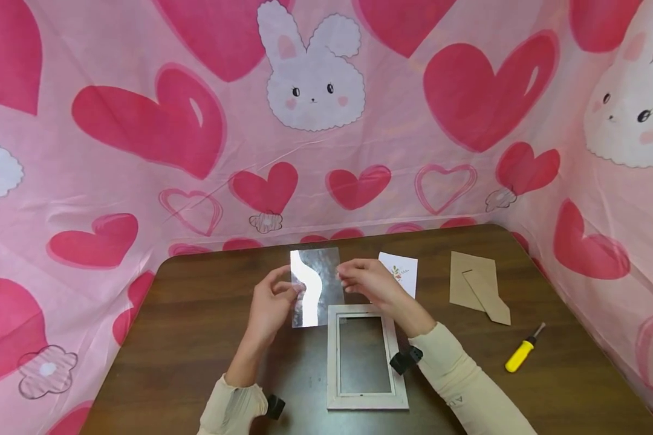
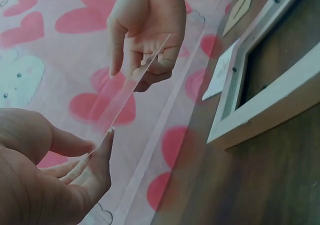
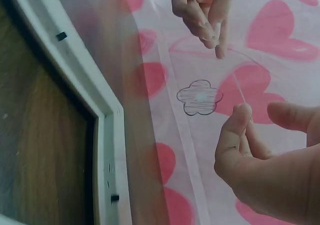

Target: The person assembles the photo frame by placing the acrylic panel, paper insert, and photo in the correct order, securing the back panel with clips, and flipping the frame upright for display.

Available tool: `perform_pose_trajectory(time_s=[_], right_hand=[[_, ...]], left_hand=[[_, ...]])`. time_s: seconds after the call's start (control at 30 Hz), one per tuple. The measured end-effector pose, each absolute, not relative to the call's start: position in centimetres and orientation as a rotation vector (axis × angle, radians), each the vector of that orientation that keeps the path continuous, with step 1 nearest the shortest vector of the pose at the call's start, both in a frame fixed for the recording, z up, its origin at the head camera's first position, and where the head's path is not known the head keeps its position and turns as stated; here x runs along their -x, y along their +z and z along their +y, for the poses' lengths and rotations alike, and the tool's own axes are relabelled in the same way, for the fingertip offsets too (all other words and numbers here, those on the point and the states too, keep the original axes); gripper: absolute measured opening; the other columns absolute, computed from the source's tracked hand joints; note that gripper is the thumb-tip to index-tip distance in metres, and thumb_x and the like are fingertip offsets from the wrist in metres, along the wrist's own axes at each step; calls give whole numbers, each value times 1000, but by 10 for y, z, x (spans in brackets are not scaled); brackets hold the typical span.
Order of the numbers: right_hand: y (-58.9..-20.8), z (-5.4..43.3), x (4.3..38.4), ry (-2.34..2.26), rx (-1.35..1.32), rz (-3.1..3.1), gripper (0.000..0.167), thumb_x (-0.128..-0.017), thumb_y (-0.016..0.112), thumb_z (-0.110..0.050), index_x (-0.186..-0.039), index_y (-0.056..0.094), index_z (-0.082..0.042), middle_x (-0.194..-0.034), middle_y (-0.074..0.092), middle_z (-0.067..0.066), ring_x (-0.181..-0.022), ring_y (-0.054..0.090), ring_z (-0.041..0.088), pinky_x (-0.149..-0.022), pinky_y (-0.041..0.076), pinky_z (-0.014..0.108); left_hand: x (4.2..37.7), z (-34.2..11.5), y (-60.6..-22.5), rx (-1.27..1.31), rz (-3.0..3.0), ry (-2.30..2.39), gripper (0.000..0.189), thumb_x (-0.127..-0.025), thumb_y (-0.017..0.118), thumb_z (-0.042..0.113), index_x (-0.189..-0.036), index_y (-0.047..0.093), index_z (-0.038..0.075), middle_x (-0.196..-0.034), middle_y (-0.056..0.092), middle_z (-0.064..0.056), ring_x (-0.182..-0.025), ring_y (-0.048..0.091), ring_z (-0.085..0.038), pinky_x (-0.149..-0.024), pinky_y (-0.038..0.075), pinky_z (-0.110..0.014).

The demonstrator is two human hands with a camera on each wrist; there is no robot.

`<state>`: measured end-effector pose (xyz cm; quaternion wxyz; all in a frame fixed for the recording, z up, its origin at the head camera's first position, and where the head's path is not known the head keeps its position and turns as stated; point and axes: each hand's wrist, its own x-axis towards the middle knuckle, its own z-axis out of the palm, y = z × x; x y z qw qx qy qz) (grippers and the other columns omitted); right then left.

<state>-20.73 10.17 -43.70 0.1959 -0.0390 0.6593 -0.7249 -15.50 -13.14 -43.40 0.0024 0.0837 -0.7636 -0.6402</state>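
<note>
Left hand (image 1: 269, 303) pinching clear sheet (image 1: 329, 283), right hand (image 1: 375, 283) relaxed, thumb apart, fingertips at sheet's edge, sleeve (image 1: 453, 376) lettered "AU"

Two hands (image 1: 271, 303) (image 1: 378, 287), one clear sheet (image 1: 333, 284), one card (image 1: 409, 275) appear beyond one frame (image 1: 334, 362); one backboard (image 1: 477, 272), one screwdriver (image 1: 519, 356) lie to its right.

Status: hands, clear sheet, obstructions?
Left hand pinching clear sheet. Right hand at opposite edge, thumb apart, grip unclear. Sheet raised above table; white frame lying below. Nothing seen blocking the sheet.
</note>
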Motion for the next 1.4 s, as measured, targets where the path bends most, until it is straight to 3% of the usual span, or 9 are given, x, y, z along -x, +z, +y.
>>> perform_pose_trajectory(time_s=[0.17,0.33,0.57,0.7,0.87,1.1,1.4], right_hand=[[-438,116,193,-1902,179,1990,31,-103,67,-15,-124,65,8,-95,72,4,-82,64,16,-78,59,28],[-441,127,177,-1816,191,2108,31,-100,71,-18,-121,67,5,-95,74,7,-81,67,18,-81,61,35],[-452,142,155,-1812,214,2072,27,-100,69,-12,-117,61,8,-100,74,22,-74,76,21,-72,64,35],[-459,151,141,-1829,145,2033,27,-100,67,-7,-117,58,11,-95,74,19,-70,74,17,-70,64,34],[-467,162,129,-1820,66,1998,27,-100,69,-10,-116,58,8,-92,75,14,-71,71,17,-71,63,31],[-479,173,119,-1839,38,1972,25,-100,68,-6,-115,57,11,-88,74,9,-70,70,14,-67,63,30],[-492,178,110,-1854,31,1929,26,-99,66,-2,-116,56,14,-88,74,10,-71,72,15,-67,63,30]], left_hand=[[141,-121,-442,-206,-2364,-2119,50,-100,64,-2,-148,55,7,-107,76,-25,-82,78,-23,-75,63,-27],[130,-111,-452,-182,-2394,-2147,50,-99,66,-2,-147,54,3,-103,76,-24,-78,78,-21,-74,64,-29],[117,-99,-467,-102,-2433,-2220,53,-98,68,-2,-148,50,-2,-103,74,-27,-80,78,-24,-75,64,-35],[110,-93,-477,44,-2552,-2104,53,-96,69,0,-145,51,-4,-100,76,-22,-78,77,-22,-71,63,-30],[104,-87,-488,141,-2731,-1726,49,-91,80,14,-135,63,0,-97,73,-7,-81,64,-11,-69,50,-21],[101,-80,-496,206,-2759,-1517,44,-81,89,15,-120,72,4,-96,64,-7,-86,56,-14,-77,45,-21],[97,-78,-501,113,-2822,-1478,54,-77,92,17,-125,69,10,-107,56,-10,-91,52,-16,-76,41,-24]])
